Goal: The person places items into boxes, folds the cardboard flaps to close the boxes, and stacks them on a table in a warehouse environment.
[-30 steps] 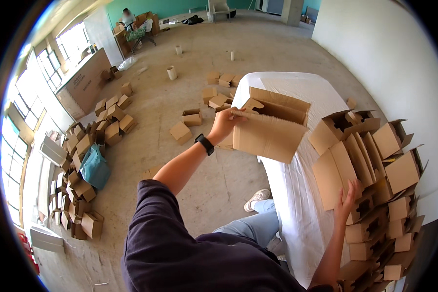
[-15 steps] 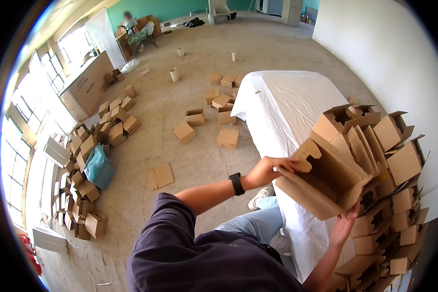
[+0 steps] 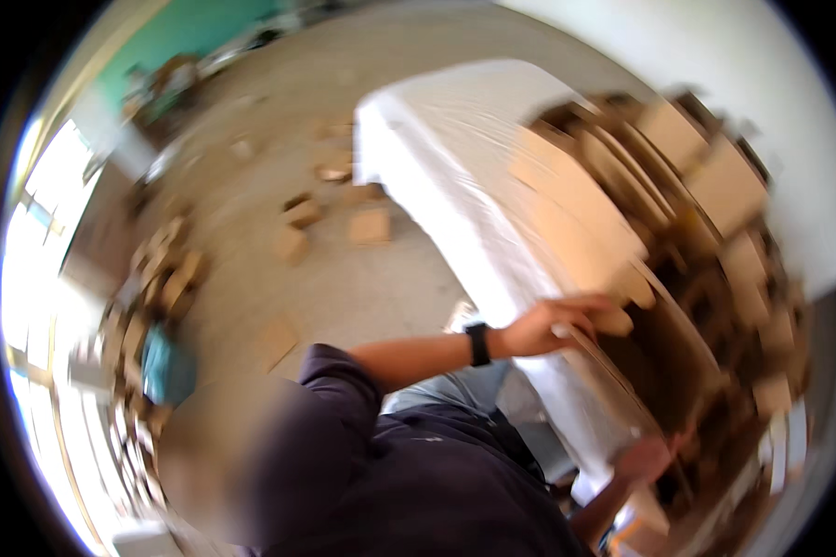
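The picture is smeared by motion. A large brown cardboard box (image 3: 664, 348) is tilted in front of me at the lower right, its open side dark. My left hand (image 3: 567, 325), with a black watch on the wrist, grips the box's upper edge. My right hand (image 3: 646, 459) holds the box's lower edge from beneath. The box is close against a heap of folded cardboard boxes (image 3: 715, 186) that covers the right half of a table under a white sheet (image 3: 455, 139).
Small cardboard boxes (image 3: 372, 226) lie scattered on the concrete floor beyond the table. More boxes are stacked along the windowed left wall (image 3: 163, 269), with a teal bag (image 3: 163, 362) among them. A white wall stands at the right.
Both hands have carried the box from above the table down and to the right, close to the heap. The view has swung and blurred.
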Demonstrator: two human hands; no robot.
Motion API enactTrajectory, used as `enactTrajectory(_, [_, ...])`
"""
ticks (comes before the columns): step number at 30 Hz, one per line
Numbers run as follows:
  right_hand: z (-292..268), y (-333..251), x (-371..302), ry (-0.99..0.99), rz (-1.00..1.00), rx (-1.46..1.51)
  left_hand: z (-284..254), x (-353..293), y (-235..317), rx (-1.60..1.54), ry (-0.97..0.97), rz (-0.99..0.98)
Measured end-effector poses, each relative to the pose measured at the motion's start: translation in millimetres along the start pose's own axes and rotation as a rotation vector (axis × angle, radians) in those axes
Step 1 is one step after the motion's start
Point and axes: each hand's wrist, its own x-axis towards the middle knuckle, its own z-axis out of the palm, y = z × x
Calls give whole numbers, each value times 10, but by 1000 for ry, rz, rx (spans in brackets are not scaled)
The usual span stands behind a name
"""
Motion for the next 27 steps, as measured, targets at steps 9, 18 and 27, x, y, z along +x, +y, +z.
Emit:
enactTrajectory(9, [86,-331,-56,-18,172,-217,478,204,-267,256,-46,-101])
enactTrajectory(18, [303,-428,-48,20,109,-619,464,-2,-393,282,41,-300])
enactTrajectory(27, [87,-469,-35,283,66,-626,446,-133,-98,-561,79,-499])
